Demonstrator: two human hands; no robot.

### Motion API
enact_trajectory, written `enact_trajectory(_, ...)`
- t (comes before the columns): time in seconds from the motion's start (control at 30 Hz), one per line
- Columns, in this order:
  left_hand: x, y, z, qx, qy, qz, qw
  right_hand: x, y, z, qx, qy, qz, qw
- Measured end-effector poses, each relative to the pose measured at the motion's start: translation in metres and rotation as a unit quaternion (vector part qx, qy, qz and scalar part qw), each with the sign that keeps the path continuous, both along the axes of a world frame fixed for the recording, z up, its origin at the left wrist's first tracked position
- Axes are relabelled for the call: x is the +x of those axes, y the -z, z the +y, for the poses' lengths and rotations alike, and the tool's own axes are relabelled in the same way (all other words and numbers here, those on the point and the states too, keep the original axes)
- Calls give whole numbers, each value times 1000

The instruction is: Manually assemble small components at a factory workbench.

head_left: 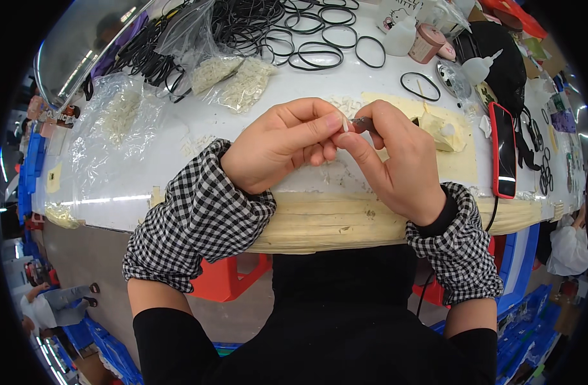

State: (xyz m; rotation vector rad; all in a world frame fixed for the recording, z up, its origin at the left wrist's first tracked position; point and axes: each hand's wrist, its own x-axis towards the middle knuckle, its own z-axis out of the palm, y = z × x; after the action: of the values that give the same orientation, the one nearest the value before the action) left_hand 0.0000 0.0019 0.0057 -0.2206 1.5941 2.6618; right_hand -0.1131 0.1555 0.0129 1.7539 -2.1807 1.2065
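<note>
My left hand [284, 138] and my right hand [400, 157] meet above the near part of the white table. Between my left thumb and forefinger is pinched a small whitish piece [345, 123]; its exact kind is too small to tell. Against it, my right hand grips a small dark metal tool [360, 120], mostly hidden by the fingers. My right thumb presses close to the whitish piece. Similar pale bits [345, 102] lie scattered on the table behind my hands. Both forearms wear black-and-white checked sleeves.
Clear bags of pale pieces [242, 83] lie at the back left, beside many black rings [316, 58]. To the right are a lumpy yellowish block [443, 131], a red-edged phone [503, 151] and a squeeze bottle [480, 67]. Yellowish padding [326, 221] covers the near edge.
</note>
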Motion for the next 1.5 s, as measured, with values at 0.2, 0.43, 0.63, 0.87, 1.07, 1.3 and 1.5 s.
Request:
enact_trajectory(0.2,-1,5,-7,-26,41,40,998,-1,1,2,29,1,26,999)
enact_trajectory(0.43,0,2,-8,-61,41,39,997,-1,0,4,37,-7,22,999)
enact_trajectory(0.63,0,-3,-2,-108,19,26,994,-2,1,5,52,-14,21,998)
enact_trajectory(0.87,0,-3,-3,-110,23,25,993,-2,0,6,69,-14,30,997)
enact_trajectory(1.07,1,-5,-2,-11,-55,-11,998,-4,-4,5,55,-2,4,998)
enact_trajectory(1.3,0,7,-17,96,-111,-41,988,-3,13,3,89,-40,23,995)
enact_trajectory(1.5,-2,7,-11,76,-152,-59,984,0,17,-1,105,-41,61,992)
